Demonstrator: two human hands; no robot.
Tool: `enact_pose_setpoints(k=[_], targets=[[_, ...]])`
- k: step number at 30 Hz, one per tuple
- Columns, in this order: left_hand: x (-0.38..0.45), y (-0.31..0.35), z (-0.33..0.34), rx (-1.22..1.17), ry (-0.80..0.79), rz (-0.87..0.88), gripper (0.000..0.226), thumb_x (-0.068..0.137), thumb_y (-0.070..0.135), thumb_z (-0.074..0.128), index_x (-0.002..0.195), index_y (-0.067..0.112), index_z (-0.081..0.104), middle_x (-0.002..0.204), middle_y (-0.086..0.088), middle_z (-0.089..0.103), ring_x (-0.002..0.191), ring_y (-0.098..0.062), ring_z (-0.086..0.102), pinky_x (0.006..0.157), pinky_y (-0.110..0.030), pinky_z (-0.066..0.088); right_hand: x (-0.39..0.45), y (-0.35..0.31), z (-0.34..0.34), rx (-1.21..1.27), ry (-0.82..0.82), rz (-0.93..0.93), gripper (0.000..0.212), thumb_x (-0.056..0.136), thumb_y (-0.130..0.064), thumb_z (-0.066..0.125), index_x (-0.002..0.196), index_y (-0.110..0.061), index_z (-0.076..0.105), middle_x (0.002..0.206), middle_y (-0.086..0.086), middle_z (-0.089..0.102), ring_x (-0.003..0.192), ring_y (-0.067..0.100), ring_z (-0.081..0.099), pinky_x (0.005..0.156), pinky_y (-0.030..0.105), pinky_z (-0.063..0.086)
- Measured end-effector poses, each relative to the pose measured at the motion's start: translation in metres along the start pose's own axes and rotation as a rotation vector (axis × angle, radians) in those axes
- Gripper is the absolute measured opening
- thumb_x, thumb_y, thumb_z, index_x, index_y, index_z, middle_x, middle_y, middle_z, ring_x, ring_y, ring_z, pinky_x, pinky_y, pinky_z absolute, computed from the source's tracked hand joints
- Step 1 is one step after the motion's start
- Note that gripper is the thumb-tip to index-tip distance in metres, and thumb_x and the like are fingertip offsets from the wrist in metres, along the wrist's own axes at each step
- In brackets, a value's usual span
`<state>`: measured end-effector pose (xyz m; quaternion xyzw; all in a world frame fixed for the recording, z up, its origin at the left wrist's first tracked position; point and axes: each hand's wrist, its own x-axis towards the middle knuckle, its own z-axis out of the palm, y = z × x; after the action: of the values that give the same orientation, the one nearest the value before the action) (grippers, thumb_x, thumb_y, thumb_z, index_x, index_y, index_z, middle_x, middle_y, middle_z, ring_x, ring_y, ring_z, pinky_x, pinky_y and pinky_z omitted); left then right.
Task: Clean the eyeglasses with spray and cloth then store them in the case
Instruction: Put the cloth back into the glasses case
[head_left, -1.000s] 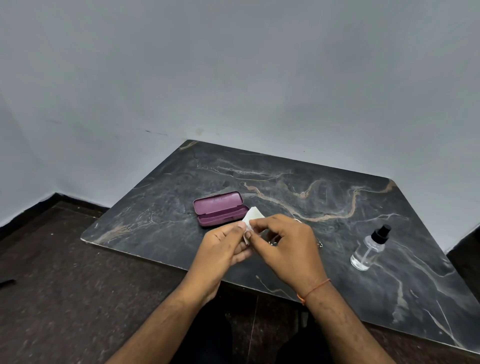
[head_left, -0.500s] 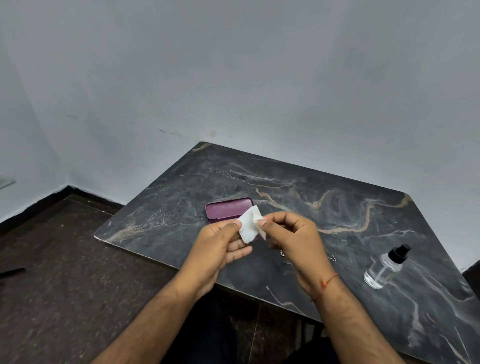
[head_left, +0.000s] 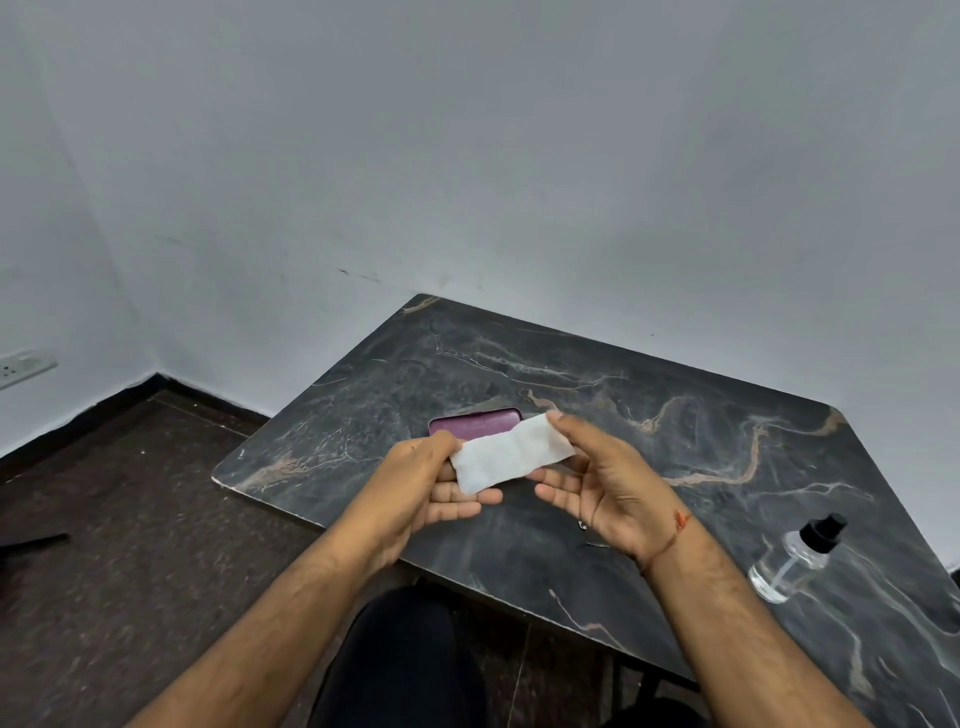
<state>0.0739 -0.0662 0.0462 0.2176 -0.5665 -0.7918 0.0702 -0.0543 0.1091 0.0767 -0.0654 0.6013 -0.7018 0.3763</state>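
A white cloth (head_left: 511, 453) is stretched out as a strip between both hands above the dark marble table (head_left: 675, 415). My left hand (head_left: 426, 475) pinches its left end, and my right hand (head_left: 608, 478) pinches its right end. Just behind the cloth lies the open purple eyeglass case (head_left: 475, 422), partly hidden by it. The clear spray bottle (head_left: 795, 558) with a black nozzle stands at the right. Of the eyeglasses (head_left: 589, 532), only small bits of thin frame show under my right wrist; the rest is hidden.
The table's rear edge meets a white wall (head_left: 519, 182). Dark floor (head_left: 130, 519) lies to the left, with a wall socket (head_left: 23, 366) at far left. My dark-clothed knee (head_left: 405, 660) is below the table's near edge.
The folded cloth has been opened out into a long strip as my hands drew apart. The camera view has tilted, shifting the table to the right and lower.
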Motion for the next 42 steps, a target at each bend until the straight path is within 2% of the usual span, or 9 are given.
enact_pose_setpoints(k=[3, 6, 10, 21, 24, 28, 33, 37, 42], targets=[[0.007, 0.001, -0.003, 0.045, 0.039, -0.027, 0.03, 0.107, 0.031, 0.062, 0.118, 0.007, 0.076, 0.104, -0.013, 0.086, 0.095, -0.029, 0.085, 0.076, -0.03, 0.067, 0.011, -0.001, 0.004, -0.11, 0.027, -0.043, 0.019, 0.091, -0.023, 0.081, 0.106, -0.014, 0.075, 0.096, 0.011, 0.082, 0.076, 0.02, 0.075, 0.068, 0.029, 0.063], [0.018, 0.0, -0.006, 0.133, 0.113, 0.027, 0.028, 0.097, 0.028, 0.081, 0.114, 0.006, 0.077, 0.091, -0.006, 0.086, 0.083, -0.022, 0.085, 0.066, -0.024, 0.065, 0.025, -0.002, 0.007, -0.185, 0.079, -0.07, 0.031, 0.087, -0.012, 0.085, 0.116, -0.007, 0.074, 0.097, 0.012, 0.081, 0.072, 0.017, 0.074, 0.061, 0.026, 0.063], [0.039, -0.002, -0.019, 0.287, 0.237, 0.125, 0.022, 0.095, 0.02, 0.084, 0.104, 0.001, 0.077, 0.066, -0.001, 0.074, 0.05, -0.01, 0.067, 0.046, -0.019, 0.053, 0.047, -0.004, 0.006, -0.256, 0.146, -0.113, 0.038, 0.081, -0.006, 0.09, 0.115, -0.004, 0.073, 0.105, 0.013, 0.082, 0.074, 0.015, 0.077, 0.057, 0.026, 0.063], [0.078, -0.011, -0.034, 0.541, 0.388, 0.13, 0.028, 0.092, 0.033, 0.087, 0.089, 0.005, 0.079, 0.055, -0.005, 0.069, 0.036, -0.005, 0.053, 0.044, -0.02, 0.045, 0.105, -0.017, -0.003, -0.51, 0.227, -0.109, 0.025, 0.081, 0.008, 0.085, 0.095, -0.006, 0.07, 0.114, 0.023, 0.077, 0.078, 0.023, 0.073, 0.049, 0.026, 0.06], [0.082, -0.011, -0.036, 0.695, 0.429, 0.119, 0.032, 0.088, 0.043, 0.087, 0.078, 0.014, 0.08, 0.056, -0.003, 0.073, 0.038, 0.001, 0.055, 0.06, -0.024, 0.046, 0.116, -0.017, -0.006, -0.686, 0.267, -0.113, 0.027, 0.078, 0.002, 0.09, 0.092, -0.01, 0.07, 0.103, 0.014, 0.076, 0.073, 0.02, 0.069, 0.05, 0.029, 0.058], [0.083, -0.014, -0.035, 0.839, 0.433, 0.087, 0.031, 0.088, 0.043, 0.086, 0.077, 0.015, 0.078, 0.054, 0.003, 0.073, 0.038, 0.007, 0.056, 0.06, -0.022, 0.041, 0.125, -0.01, -0.008, -0.909, 0.302, -0.148, 0.029, 0.074, -0.008, 0.095, 0.085, -0.02, 0.071, 0.086, 0.004, 0.075, 0.063, 0.014, 0.065, 0.049, 0.026, 0.052], [0.086, -0.019, -0.036, 1.002, 0.439, 0.1, 0.027, 0.083, 0.036, 0.088, 0.071, 0.015, 0.076, 0.059, 0.008, 0.073, 0.067, -0.007, 0.072, 0.067, -0.024, 0.05, 0.131, 0.0, -0.008, -1.142, 0.325, -0.185, 0.029, 0.067, -0.02, 0.097, 0.082, -0.026, 0.072, 0.089, -0.008, 0.076, 0.086, 0.012, 0.072, 0.081, 0.029, 0.061], [0.088, -0.022, -0.035, 1.003, 0.44, 0.075, 0.015, 0.078, 0.028, 0.086, 0.071, 0.018, 0.077, 0.066, 0.009, 0.076, 0.075, -0.01, 0.076, 0.073, -0.025, 0.057, 0.134, 0.005, -0.008, -1.242, 0.328, -0.199, 0.027, 0.067, -0.02, 0.092, 0.078, -0.028, 0.069, 0.084, -0.009, 0.076, 0.085, 0.015, 0.074, 0.083, 0.032, 0.063], [0.094, -0.021, -0.035, 0.987, 0.439, 0.041, 0.009, 0.077, 0.024, 0.081, 0.072, 0.017, 0.077, 0.063, 0.007, 0.076, 0.07, -0.01, 0.075, 0.075, -0.027, 0.061, 0.137, 0.013, -0.009, -1.31, 0.316, -0.209, 0.03, 0.065, -0.022, 0.09, 0.08, -0.032, 0.066, 0.091, -0.009, 0.077, 0.088, 0.016, 0.073, 0.083, 0.033, 0.062]])
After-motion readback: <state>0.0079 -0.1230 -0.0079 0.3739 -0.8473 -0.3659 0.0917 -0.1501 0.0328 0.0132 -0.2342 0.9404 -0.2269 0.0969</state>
